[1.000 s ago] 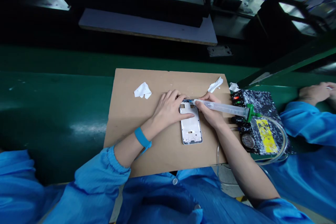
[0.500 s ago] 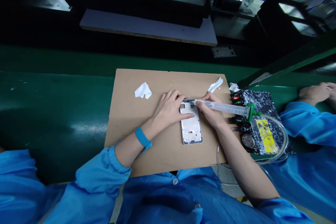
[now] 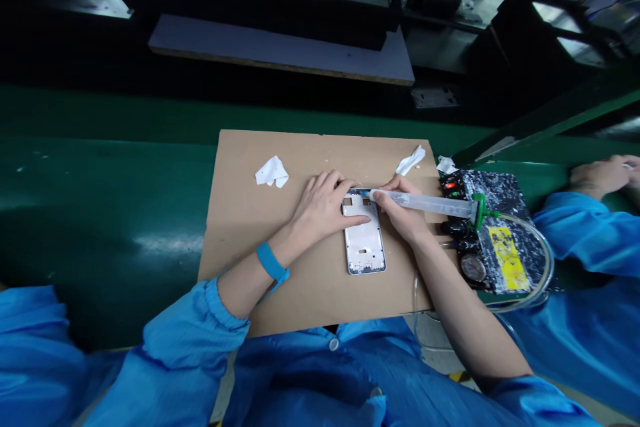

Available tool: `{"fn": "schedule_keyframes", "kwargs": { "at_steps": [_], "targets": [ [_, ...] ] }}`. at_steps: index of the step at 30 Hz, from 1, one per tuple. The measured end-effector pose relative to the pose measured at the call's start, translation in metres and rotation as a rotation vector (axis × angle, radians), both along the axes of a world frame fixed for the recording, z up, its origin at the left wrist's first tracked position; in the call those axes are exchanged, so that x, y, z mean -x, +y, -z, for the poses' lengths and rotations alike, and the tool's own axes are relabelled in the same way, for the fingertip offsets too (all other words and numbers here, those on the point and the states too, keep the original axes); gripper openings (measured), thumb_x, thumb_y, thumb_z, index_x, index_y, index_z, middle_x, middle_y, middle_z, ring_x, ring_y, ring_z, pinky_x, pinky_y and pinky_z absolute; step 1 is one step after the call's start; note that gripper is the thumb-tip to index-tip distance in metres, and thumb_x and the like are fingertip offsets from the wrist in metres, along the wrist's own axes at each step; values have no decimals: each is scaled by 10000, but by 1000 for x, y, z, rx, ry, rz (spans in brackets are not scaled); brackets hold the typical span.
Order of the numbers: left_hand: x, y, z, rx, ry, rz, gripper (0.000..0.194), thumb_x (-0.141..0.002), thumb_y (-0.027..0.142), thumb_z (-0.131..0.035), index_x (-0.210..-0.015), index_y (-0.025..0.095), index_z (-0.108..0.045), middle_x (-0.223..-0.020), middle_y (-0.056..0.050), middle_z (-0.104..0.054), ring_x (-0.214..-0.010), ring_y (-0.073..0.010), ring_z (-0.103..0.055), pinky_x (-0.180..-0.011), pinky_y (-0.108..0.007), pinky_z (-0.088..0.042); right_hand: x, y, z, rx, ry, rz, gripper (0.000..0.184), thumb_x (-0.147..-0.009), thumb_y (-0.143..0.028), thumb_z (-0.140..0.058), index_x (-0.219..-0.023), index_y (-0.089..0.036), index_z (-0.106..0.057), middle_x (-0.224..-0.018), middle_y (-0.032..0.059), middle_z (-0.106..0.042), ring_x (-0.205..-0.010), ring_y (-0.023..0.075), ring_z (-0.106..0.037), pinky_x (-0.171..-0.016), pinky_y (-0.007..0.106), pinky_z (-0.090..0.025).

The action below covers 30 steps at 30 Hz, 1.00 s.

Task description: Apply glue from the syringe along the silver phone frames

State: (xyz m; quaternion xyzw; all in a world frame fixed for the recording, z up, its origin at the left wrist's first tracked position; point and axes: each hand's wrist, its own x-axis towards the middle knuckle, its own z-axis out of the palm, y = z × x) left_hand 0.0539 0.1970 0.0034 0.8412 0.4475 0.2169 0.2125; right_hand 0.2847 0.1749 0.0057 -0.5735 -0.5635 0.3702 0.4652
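A silver phone frame point(image 3: 363, 243) lies flat on a brown cardboard sheet point(image 3: 310, 307). My left hand point(image 3: 325, 203), with a blue band on its wrist, grips the frame's upper left: the thumb lies across its face and the fingers reach its top edge. Between the fingers of my right hand point(image 3: 403, 213) is a clear dispensing syringe point(image 3: 435, 205), held nearly level. Its tip points left at the frame's top edge. Whether the tip touches the frame is too small to tell. A green cap joins the syringe to a clear air hose point(image 3: 537, 233).
To the right stands a black speckled dispenser box point(image 3: 500, 193) with a gauge and a yellow label. Crumpled white wipes point(image 3: 273, 172) lie on the cardboard and beside the box. A co-worker's hands point(image 3: 600, 177) are at far right. A purplish shelf board point(image 3: 280, 50) runs behind.
Both hands, the phone frame and the syringe tip stay almost where they were. The syringe's rear end has shifted very slightly right, and the view has moved a little.
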Motion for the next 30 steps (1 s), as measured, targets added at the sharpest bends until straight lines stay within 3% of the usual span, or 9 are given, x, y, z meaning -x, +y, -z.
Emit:
{"fn": "schedule_keyframes", "kwargs": {
  "at_steps": [18,30],
  "targets": [
    [0,-1,1,-3,1,-8,680,-921,723,-897,-1392,271,-711,-1340,-86,-705,-1249,-324,-638,-1094,-498,-493,-1,-1,-3,18,-34,-23,358,-913,-511,-838,-828,-271,-585,-680,-23,-631,-638,181,-567,-666,346,-484],
    [0,-1,-3,31,22,-4,707,-913,701,-918,-1417,252,-708,-1360,-93,-695,-1270,-326,-630,-1128,-498,-485,0,-1,0,21,-9,-3,352,-909,-512,-839,-843,-263,-599,-700,-24,-642,-643,171,-560,-662,338,-458]
  ]
}}
